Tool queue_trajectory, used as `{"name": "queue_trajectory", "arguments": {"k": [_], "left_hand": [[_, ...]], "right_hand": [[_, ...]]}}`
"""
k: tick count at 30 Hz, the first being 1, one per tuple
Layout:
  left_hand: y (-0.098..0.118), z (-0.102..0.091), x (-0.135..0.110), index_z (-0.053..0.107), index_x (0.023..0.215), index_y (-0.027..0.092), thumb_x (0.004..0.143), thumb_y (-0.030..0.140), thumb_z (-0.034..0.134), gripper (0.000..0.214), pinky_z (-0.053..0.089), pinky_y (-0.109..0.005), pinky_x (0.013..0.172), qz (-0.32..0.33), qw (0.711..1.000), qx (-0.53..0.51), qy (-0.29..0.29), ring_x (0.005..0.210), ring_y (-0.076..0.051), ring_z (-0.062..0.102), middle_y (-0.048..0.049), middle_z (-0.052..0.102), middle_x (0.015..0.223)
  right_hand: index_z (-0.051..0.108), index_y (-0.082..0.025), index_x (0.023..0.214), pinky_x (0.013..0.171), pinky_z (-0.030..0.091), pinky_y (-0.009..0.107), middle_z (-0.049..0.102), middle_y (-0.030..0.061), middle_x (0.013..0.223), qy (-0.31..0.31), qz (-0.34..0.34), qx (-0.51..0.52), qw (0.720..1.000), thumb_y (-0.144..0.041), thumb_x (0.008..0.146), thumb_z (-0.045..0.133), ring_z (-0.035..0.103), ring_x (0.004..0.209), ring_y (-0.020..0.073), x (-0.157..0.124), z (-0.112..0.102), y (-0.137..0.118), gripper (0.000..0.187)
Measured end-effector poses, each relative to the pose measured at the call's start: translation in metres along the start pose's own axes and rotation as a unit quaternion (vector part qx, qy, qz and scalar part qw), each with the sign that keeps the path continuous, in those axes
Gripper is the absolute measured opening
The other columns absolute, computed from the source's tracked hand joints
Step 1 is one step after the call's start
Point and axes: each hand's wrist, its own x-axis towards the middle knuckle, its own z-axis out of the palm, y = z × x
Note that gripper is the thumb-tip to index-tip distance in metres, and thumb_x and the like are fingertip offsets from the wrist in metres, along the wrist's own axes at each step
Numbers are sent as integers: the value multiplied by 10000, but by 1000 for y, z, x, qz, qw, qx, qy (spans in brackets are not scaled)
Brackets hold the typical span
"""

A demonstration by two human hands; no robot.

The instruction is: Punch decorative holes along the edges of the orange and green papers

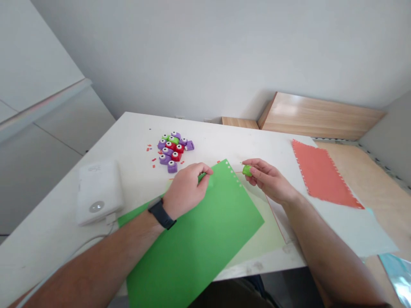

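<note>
- The clock is read from the middle of the view.
- At 6 o'clock, a green sheet point(205, 233) is laid aslant on the worktop point(141, 124); the near edge is overhung by it.
- At 7 o'clock, the green sheet's edge is pinched by the left hand point(189, 188); its grip is closed on the paper, and a dark watch point(161, 213) is worn at the wrist.
- Between 3 and 4 o'clock, a green punch point(247, 170) is gripped in the fingers of the right hand point(269, 180), beyond the sheet's row of holes.
- At 5 o'clock, a pale sheet point(265, 237) is partly covered by the green one.
- At 9 o'clock, purple, red and green punches point(170, 146) are clustered, with red scraps point(154, 160) scattered beside them.
- Between 8 and 9 o'clock, a white device point(101, 184) is seen with a cable attached.
- Near 3 o'clock, a red sheet point(324, 173) is laid.
</note>
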Motion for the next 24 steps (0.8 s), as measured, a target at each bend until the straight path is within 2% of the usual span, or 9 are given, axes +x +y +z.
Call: {"name": "queue_trajectory", "arguments": {"k": [4,9,13,18,24], "left_hand": [[2,-1,1,700,1012,232,946,225,563,153,526,-372,929,-8,1000,3,-1,1001,-227,709,-27,775,1080],[2,-2,2,706,1021,235,955,253,562,159,527,-377,924,-17,1000,11,-1,972,-228,710,-26,778,1070],[1,-5,3,704,1015,233,959,272,570,151,527,-370,932,-15,1000,10,7,973,-223,709,-22,777,1061],[2,-7,4,703,1014,230,960,274,570,150,526,-368,944,-15,1000,8,15,976,-222,711,-21,777,1061],[3,-7,4,705,1006,231,949,263,568,152,534,-373,939,-12,1000,7,13,971,-230,716,-29,782,1065]], "right_hand": [[707,-234,1206,696,405,307,626,13,898,10,10,-9,1000,-421,868,793,513,748,142,0,-6,0,396],[748,-224,1117,664,376,299,666,24,992,5,26,-23,999,-385,801,857,476,710,120,0,-10,0,371],[746,-213,1138,651,368,299,645,5,846,-33,41,-49,997,-389,826,834,496,697,130,-1,-13,-3,370],[749,-199,1154,688,401,304,677,27,905,-77,50,-57,994,-377,849,810,538,743,141,-2,-14,-5,359],[748,-200,1174,681,427,307,697,39,919,-71,49,-91,992,-429,862,784,561,747,151,-4,-14,-6,389]]}}
